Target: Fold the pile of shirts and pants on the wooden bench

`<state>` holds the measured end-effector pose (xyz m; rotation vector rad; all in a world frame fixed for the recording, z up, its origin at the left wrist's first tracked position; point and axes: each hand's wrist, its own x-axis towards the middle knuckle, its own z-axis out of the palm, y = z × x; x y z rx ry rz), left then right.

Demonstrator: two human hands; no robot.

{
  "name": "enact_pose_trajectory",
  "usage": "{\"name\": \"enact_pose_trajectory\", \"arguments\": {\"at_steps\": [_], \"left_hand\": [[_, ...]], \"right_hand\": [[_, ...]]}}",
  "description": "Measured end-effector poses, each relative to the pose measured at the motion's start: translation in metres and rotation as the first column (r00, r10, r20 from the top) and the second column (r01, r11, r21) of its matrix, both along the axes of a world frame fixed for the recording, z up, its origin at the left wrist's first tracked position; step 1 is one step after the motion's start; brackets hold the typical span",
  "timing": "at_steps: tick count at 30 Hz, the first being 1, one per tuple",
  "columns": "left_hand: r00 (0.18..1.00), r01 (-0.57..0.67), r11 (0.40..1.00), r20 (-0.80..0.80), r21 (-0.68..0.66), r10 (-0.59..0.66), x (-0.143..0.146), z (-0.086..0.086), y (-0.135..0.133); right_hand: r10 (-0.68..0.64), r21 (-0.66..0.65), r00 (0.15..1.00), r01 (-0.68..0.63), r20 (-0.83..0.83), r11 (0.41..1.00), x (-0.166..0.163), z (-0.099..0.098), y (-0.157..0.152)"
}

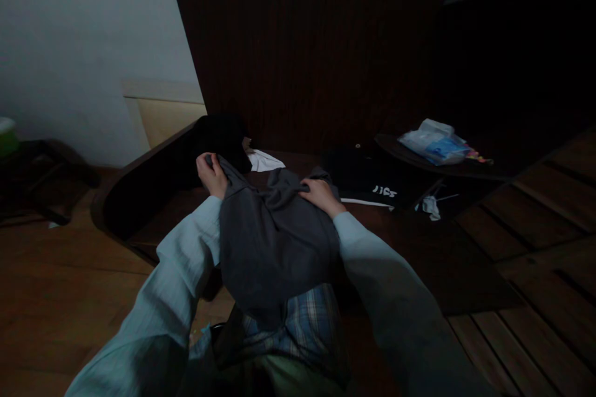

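A dark grey garment (270,236) lies draped over my lap and onto the edge of a low dark wooden table (153,198). My left hand (212,175) is closed on the garment's upper left corner. My right hand (321,194) rests on the garment's upper right part, fingers curled into the cloth. Both arms wear light blue sleeves. A blue plaid cloth (302,329) shows beneath the grey garment near my body.
A black garment (221,136) and a white cloth (264,161) lie beyond my left hand. A folded black garment with white lettering (372,183) sits to the right. A plastic bag (435,141) rests on a dark round surface. The floor is wooden planks.
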<state>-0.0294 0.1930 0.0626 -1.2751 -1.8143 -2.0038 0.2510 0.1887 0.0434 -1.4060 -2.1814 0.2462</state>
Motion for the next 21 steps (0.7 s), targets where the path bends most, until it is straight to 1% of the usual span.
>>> {"name": "enact_pose_trajectory", "arguments": {"at_steps": [2, 3, 4, 5, 6, 8, 9, 10, 11, 13, 15, 17, 19, 21], "left_hand": [[1.000, -0.009, 1.000, 0.010, 0.016, 0.009, -0.001, -0.001, 0.001], [1.000, -0.023, 0.999, 0.022, 0.026, 0.022, -0.001, -0.002, 0.001], [0.998, -0.042, 0.998, 0.040, 0.039, 0.041, -0.002, -0.002, 0.001], [0.996, -0.066, 0.997, 0.063, 0.051, 0.063, -0.004, -0.002, 0.002], [0.993, -0.090, 0.994, 0.086, 0.062, 0.084, -0.005, -0.002, 0.003], [0.988, -0.117, 0.990, 0.113, 0.073, 0.109, -0.008, -0.002, 0.004], [0.988, -0.115, 0.991, 0.109, 0.069, 0.107, -0.008, -0.002, 0.005], [0.992, -0.099, 0.994, 0.090, 0.055, 0.094, -0.008, -0.003, 0.006], [0.996, -0.073, 0.997, 0.060, 0.033, 0.071, -0.008, -0.004, 0.008], [1.000, -0.014, 0.999, -0.008, -0.028, 0.014, -0.006, -0.007, 0.010], [0.999, 0.013, 0.997, -0.035, -0.079, -0.016, -0.005, -0.010, 0.012], [1.000, -0.002, 0.995, -0.005, -0.096, 0.001, -0.006, -0.011, 0.014], [0.998, -0.031, 0.996, 0.043, -0.086, 0.035, -0.009, -0.010, 0.014], [0.995, -0.062, 0.996, 0.078, -0.068, 0.067, -0.012, -0.007, 0.013]], "right_hand": [[-0.015, 0.031, 0.993, 0.018, -0.119, 0.999, 0.002, 0.005, 0.000], [-0.044, 0.072, 0.976, 0.060, -0.215, 0.996, 0.005, 0.008, -0.001], [-0.087, 0.123, 0.938, 0.135, -0.335, 0.983, 0.009, 0.012, -0.002], [-0.134, 0.174, 0.875, 0.238, -0.465, 0.956, 0.014, 0.017, -0.003], [-0.175, 0.209, 0.789, 0.358, -0.588, 0.910, 0.019, 0.021, -0.004], [-0.224, 0.217, 0.609, 0.565, -0.761, 0.796, 0.031, 0.030, -0.007], [-0.238, 0.204, 0.544, 0.629, -0.804, 0.750, 0.036, 0.033, -0.008], [-0.250, 0.190, 0.503, 0.670, -0.827, 0.718, 0.039, 0.036, -0.010], [-0.258, 0.181, 0.479, 0.693, -0.839, 0.698, 0.041, 0.037, -0.011], [-0.265, 0.173, 0.465, 0.705, -0.845, 0.688, 0.042, 0.039, -0.012], [-0.274, 0.170, 0.474, 0.700, -0.837, 0.693, 0.039, 0.038, -0.012], [-0.295, 0.169, 0.495, 0.696, -0.817, 0.698, 0.037, 0.037, -0.012], [-0.317, 0.180, 0.524, 0.694, -0.791, 0.697, 0.036, 0.036, -0.011], [-0.337, 0.208, 0.577, 0.679, -0.744, 0.704, 0.036, 0.035, -0.009]]}}
